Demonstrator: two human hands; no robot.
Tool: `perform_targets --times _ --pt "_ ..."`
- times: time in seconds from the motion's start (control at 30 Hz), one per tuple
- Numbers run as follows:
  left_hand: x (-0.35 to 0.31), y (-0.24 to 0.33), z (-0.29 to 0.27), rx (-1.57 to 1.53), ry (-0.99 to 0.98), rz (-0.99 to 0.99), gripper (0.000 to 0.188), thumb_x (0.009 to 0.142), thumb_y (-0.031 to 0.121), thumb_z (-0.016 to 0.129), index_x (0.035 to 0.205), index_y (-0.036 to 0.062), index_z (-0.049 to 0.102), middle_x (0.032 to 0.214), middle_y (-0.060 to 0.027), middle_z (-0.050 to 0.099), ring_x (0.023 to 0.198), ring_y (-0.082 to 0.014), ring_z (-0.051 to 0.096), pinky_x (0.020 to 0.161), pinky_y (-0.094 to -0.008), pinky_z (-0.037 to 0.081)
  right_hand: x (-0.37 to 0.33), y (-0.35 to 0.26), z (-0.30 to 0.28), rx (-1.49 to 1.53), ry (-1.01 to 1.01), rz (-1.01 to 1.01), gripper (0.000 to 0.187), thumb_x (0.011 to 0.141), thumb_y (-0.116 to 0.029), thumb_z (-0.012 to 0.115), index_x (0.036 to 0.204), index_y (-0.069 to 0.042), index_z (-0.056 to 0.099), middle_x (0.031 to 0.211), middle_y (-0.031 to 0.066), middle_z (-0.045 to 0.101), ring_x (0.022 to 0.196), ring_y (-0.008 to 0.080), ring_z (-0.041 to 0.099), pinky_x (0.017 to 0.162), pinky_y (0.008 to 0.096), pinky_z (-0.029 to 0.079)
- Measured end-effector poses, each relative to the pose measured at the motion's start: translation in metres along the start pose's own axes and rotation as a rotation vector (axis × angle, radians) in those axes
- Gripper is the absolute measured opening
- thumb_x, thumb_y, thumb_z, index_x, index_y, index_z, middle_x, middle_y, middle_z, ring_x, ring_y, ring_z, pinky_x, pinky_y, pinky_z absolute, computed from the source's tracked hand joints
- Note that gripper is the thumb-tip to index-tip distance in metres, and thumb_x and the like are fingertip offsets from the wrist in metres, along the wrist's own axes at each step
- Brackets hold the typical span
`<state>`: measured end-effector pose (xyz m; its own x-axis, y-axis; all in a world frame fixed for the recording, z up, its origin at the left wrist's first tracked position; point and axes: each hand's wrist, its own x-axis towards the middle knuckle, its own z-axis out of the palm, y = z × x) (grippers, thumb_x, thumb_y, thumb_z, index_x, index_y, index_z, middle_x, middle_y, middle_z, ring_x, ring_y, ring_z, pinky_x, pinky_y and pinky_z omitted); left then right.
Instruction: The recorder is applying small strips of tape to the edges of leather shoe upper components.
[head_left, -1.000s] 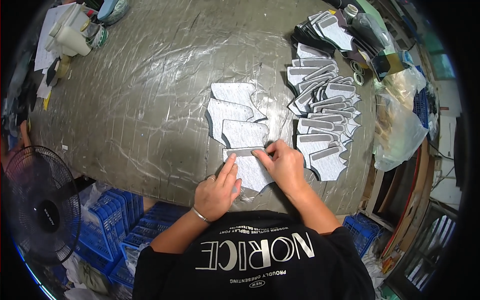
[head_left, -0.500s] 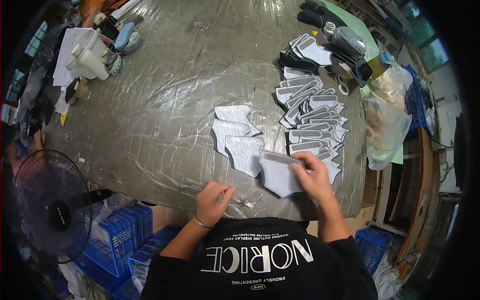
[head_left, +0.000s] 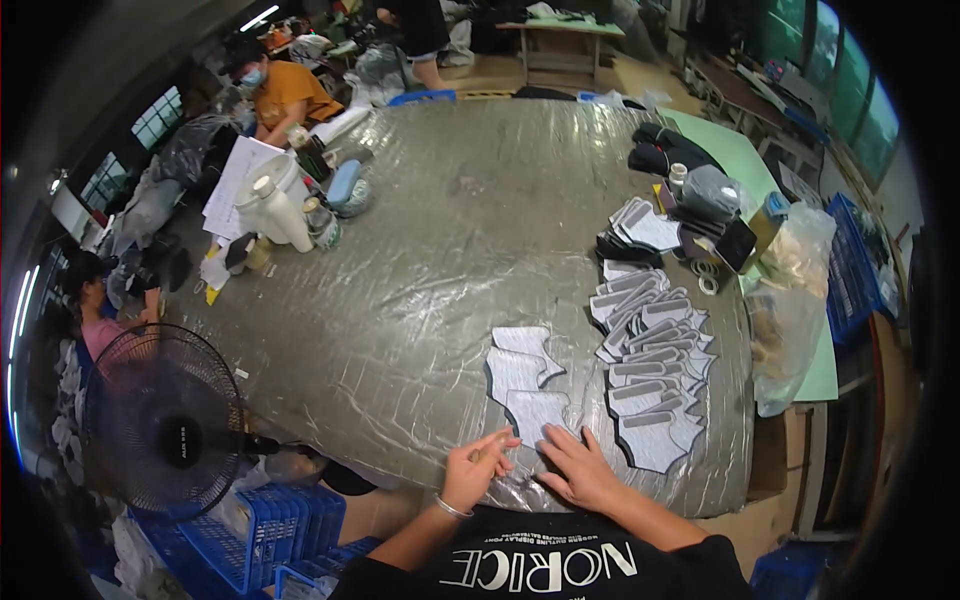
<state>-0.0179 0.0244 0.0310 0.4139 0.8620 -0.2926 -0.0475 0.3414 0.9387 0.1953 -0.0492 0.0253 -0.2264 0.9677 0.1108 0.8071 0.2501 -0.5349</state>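
Three light-grey fabric pieces with dark edges and a scalloped side overlap in a short column: the far piece (head_left: 522, 340), the middle piece (head_left: 511, 376) and the near piece (head_left: 534, 410). My right hand (head_left: 585, 472) rests with fingers spread over the near piece's lower right edge. Beside that piece's lower left edge is my left hand (head_left: 478, 472), fingers curled and closed; whether anything is pinched in them is hidden. To the right lies a longer column of similar pieces (head_left: 655, 436), each carrying a darker grey strip.
Glue-like bottles (head_left: 285, 215) and a tub stand at the table's left. Black rolls (head_left: 670, 150), a small jar (head_left: 677, 175) and tape rings (head_left: 706, 278) lie at the back right. A fan (head_left: 160, 425) and blue crates (head_left: 275, 535) are at the near left. Co-workers sit beyond the left edge.
The view has tilted up. My right hand has let go of its strip-bearing piece, which now seems to lie at the right column's near end, and has moved left onto the near piece.
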Motion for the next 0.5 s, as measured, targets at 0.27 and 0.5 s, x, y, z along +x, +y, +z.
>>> perform_targets --times 0.27,0.5 --pt "0.002 0.025 0.035 0.722 -0.052 0.833 0.041 0.081 -0.001 0.066 0.121 0.0056 0.064 0.104 -0.0122 0.065 0.091 -0.0283 0.064 0.077 -0.0342 0.052 0.021 -0.019 -0.042 1.141 0.007 0.533 0.019 0.089 -0.012 0.069 0.099 0.004 0.068 0.082 0.0032 0.068 0.067 0.0071 0.060 0.065 0.0196 0.049" --pt "0.000 0.014 0.046 0.564 -0.088 0.701 0.029 0.083 0.001 0.069 0.112 0.0003 0.067 0.107 -0.0155 0.068 0.095 -0.0277 0.067 0.081 -0.0322 0.053 0.012 -0.005 -0.031 1.401 0.023 0.622 0.016 0.090 -0.012 0.066 0.093 0.004 0.068 0.078 0.0046 0.066 0.064 0.0086 0.058 0.061 0.0214 0.048"
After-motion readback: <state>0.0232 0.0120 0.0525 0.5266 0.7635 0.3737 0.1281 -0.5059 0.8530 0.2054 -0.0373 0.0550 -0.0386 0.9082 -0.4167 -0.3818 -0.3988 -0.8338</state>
